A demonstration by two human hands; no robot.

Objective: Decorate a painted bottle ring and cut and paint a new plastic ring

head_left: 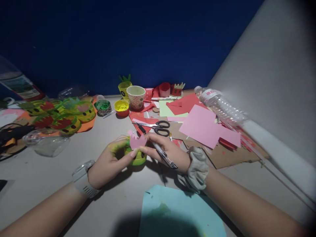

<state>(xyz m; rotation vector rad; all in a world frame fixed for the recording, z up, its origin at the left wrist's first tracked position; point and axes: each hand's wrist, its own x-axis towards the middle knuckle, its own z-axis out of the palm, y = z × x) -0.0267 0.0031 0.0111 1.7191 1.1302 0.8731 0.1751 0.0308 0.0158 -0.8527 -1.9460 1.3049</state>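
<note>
Both left hand (108,162) and right hand (169,150) pinch pink cutout (137,142); green cup (138,160) behind mostly hidden.

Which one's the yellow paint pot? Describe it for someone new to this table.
At the far edge of the table, under the dark blue wall, stands a patterned paper cup. Two small pots sit just left of it. The yellow paint pot is the one nearer the cup, orange-sided with bright yellow inside; the green paint pot beside it holds green.

Bare arms; white watch (82,180) on left wrist, grey scrunchie (197,168) on right.
</note>
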